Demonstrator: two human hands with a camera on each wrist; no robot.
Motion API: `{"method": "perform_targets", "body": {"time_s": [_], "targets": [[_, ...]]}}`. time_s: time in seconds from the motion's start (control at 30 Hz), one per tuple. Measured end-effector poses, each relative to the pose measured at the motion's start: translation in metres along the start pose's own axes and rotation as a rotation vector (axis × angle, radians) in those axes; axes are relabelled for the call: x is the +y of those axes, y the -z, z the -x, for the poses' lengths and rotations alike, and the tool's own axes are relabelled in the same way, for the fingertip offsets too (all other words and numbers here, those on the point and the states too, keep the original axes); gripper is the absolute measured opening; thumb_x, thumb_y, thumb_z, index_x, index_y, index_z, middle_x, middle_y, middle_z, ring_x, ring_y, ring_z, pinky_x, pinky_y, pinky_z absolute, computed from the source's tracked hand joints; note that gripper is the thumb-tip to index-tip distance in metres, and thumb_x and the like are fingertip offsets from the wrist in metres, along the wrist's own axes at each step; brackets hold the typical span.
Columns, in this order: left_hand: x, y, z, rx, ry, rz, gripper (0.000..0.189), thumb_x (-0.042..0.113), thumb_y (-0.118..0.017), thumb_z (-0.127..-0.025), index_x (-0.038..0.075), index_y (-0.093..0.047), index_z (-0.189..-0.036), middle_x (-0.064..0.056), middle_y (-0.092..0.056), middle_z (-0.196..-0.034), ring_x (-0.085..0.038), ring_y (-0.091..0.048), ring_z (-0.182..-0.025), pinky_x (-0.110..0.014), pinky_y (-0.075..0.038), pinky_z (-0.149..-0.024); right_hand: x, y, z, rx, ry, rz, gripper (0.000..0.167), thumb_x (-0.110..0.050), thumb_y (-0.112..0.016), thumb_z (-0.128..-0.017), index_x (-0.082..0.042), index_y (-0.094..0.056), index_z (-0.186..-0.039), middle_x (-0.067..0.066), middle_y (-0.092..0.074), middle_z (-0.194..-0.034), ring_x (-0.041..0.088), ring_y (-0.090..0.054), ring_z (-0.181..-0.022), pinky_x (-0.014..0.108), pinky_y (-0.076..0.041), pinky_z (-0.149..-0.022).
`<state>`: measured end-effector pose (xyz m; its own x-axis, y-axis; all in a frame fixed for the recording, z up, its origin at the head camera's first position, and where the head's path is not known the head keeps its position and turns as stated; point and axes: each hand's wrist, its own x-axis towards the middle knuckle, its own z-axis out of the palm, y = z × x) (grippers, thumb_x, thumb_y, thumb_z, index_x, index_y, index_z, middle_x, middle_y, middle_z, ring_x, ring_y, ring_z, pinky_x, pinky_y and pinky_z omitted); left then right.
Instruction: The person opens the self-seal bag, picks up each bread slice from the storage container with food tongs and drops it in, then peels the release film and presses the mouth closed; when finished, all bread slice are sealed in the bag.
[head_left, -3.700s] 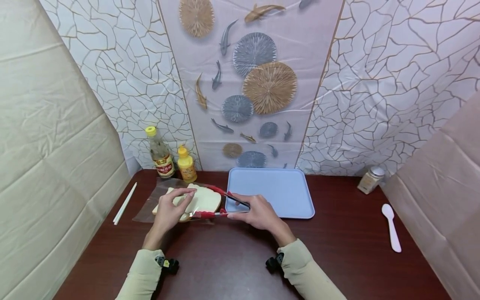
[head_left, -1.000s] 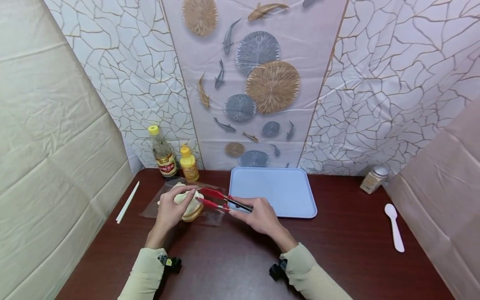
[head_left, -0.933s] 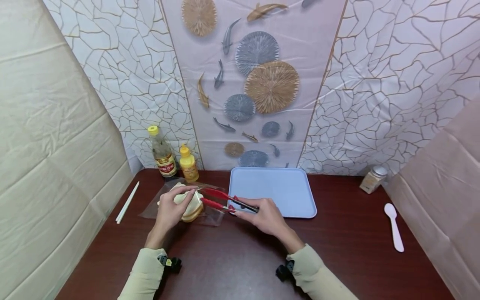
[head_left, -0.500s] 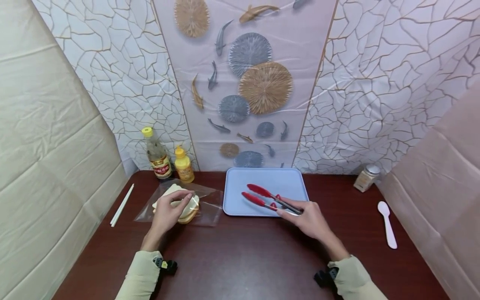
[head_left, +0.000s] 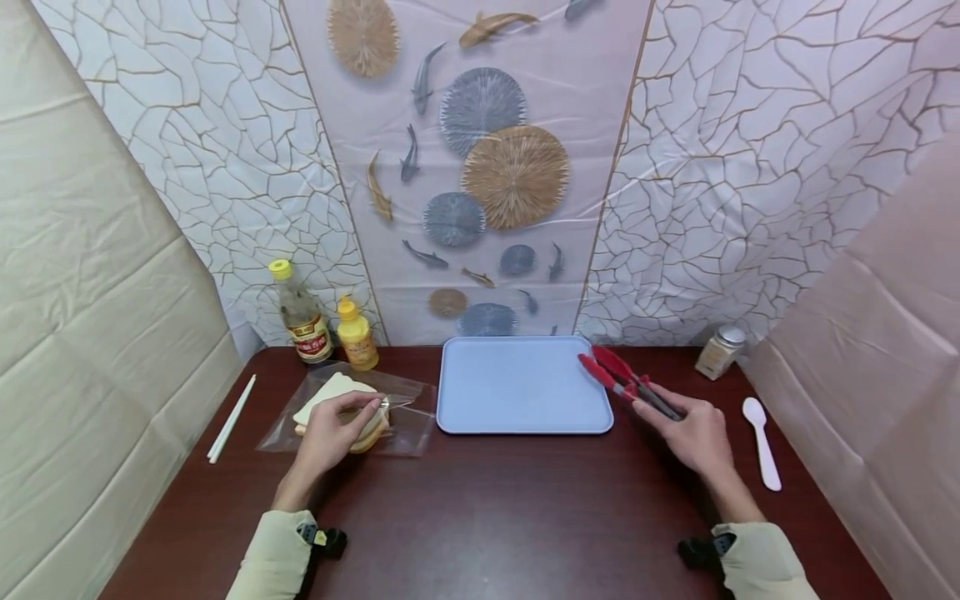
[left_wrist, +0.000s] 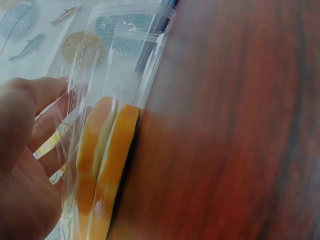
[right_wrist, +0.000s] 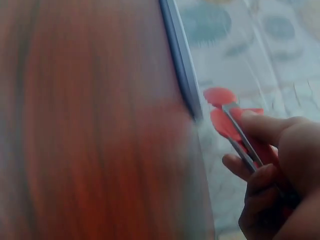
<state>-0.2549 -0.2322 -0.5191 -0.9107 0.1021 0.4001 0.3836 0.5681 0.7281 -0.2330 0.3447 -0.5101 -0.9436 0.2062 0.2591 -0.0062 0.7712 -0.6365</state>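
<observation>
My left hand (head_left: 326, 433) pinches the upper layer of a clear plastic bag (head_left: 415, 421) between thumb and fingertips. Inside the bag lie two stacked slices of white bread (head_left: 333, 390), their brown crusts (left_wrist: 117, 160) showing in the left wrist view; the hand hides part of them. My right hand (head_left: 697, 433) grips red-tipped metal tongs (head_left: 617, 367) by the handles, just past the right edge of the blue tray (head_left: 525, 387). Nothing sits between the tongs' slightly parted tips. The right wrist view is blurred, but it shows fingers wrapped round the tongs (right_wrist: 240, 132).
At the back left stand a sauce bottle (head_left: 306, 321) and a yellow squeeze bottle (head_left: 356, 337). White chopsticks (head_left: 232, 419) lie along the left edge. A seasoning jar (head_left: 720, 352) and a white spoon (head_left: 762, 443) are on the right.
Earlier the tongs were at the bread; they let go of it, and my right hand has carried them rightward across the tray. The bread now lies stacked in the bag. My left hand keeps its pinch.
</observation>
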Motion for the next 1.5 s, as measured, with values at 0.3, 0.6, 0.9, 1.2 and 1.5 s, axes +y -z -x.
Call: {"method": "perform_targets", "body": {"time_s": [0.3, 0.6, 0.9, 1.2, 1.5], "targets": [[0.001, 0.002, 0.002, -0.018, 0.032, -0.015, 0.019, 0.024, -0.077, -0.103, 0.014, -0.084, -0.119, 0.002, -0.084, -0.104, -0.011, -0.076, -0.099, -0.036, -0.063, -0.088, 0.025, 0.019, -0.005, -0.011, -0.175, 0.041, 0.077, -0.066, -0.078, -0.092, -0.016, -0.065, -0.15, 0.032, -0.063, -0.146, 0.052, -0.062, -0.125, 0.064, -0.05, -0.095], [0.003, 0.002, 0.001, -0.019, 0.015, -0.016, 0.017, 0.021, -0.078, -0.103, 0.016, -0.084, -0.118, 0.002, -0.084, -0.104, -0.012, -0.077, -0.098, -0.028, -0.062, -0.086, 0.033, 0.028, -0.009, -0.082, -0.139, 0.088, 0.089, -0.064, -0.079, -0.092, -0.006, -0.057, -0.156, 0.04, -0.058, -0.146, 0.057, -0.061, -0.122, 0.066, -0.052, -0.092], [0.004, 0.003, 0.0, 0.015, 0.056, -0.106, 0.018, 0.021, -0.078, -0.102, 0.014, -0.084, -0.118, 0.0, -0.085, -0.105, -0.022, -0.079, -0.104, -0.051, -0.062, -0.094, 0.033, 0.033, -0.01, -0.171, -0.162, 0.184, 0.101, -0.066, -0.084, -0.086, 0.01, -0.054, -0.145, 0.038, -0.067, -0.128, 0.048, -0.065, -0.108, 0.058, -0.053, -0.086], [0.005, 0.002, -0.001, 0.018, 0.077, -0.114, 0.016, 0.021, -0.078, -0.103, 0.015, -0.084, -0.116, -0.002, -0.085, -0.106, -0.025, -0.079, -0.108, -0.052, -0.06, -0.099, 0.03, 0.034, -0.009, -0.223, -0.201, 0.184, 0.102, -0.066, -0.084, -0.086, 0.011, -0.047, -0.142, 0.034, -0.062, -0.119, 0.042, -0.06, -0.101, 0.054, -0.053, -0.083], [0.009, -0.002, 0.0, 0.027, 0.091, -0.114, 0.015, 0.018, -0.079, -0.102, 0.012, -0.085, -0.114, -0.005, -0.085, -0.107, -0.029, -0.079, -0.111, -0.054, -0.058, -0.101, 0.031, 0.031, -0.01, -0.216, -0.213, 0.179, 0.105, -0.068, -0.085, -0.084, 0.011, -0.046, -0.142, 0.032, -0.061, -0.118, 0.04, -0.06, -0.098, 0.048, -0.053, -0.078]]}}
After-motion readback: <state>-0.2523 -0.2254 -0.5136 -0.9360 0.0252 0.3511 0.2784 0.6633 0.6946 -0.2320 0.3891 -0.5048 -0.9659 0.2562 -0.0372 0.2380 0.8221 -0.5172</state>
